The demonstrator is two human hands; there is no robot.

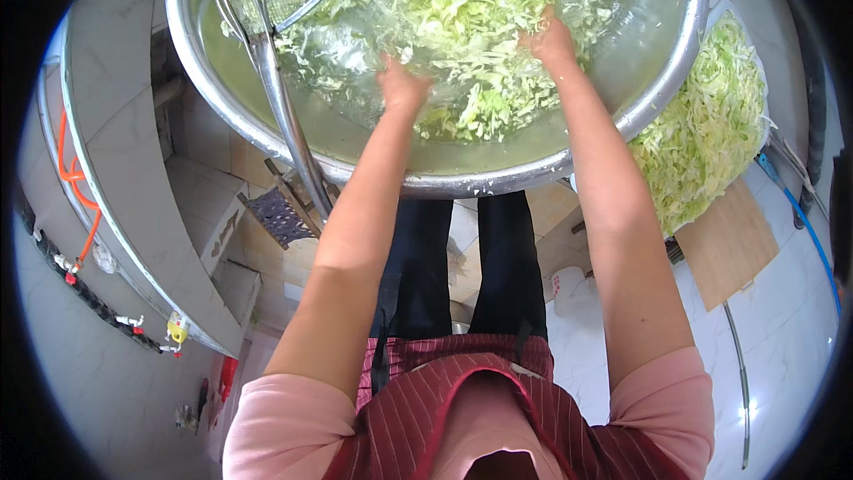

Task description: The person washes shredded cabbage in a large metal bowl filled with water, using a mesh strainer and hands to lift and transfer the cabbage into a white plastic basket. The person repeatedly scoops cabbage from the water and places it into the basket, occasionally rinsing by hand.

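In front of me a wide metal basin holds cloudy water with a mass of shredded pale-green leaves, apparently cabbage, afloat in it. Both my arms reach over the near rim. My left hand is at the water's surface by the near shreds, slightly blurred, its fingertips hidden. Farther right, my right hand dips among the shreds, which cover part of its fingers. A long-handled wire-mesh skimmer leans across the basin's left rim, its mesh head over the floating leaves.
Right of the basin stands a container heaped with shredded cabbage, beside a brown board. A blue hose runs along the right. At left are a tiled ledge, an orange hose and a low stool.
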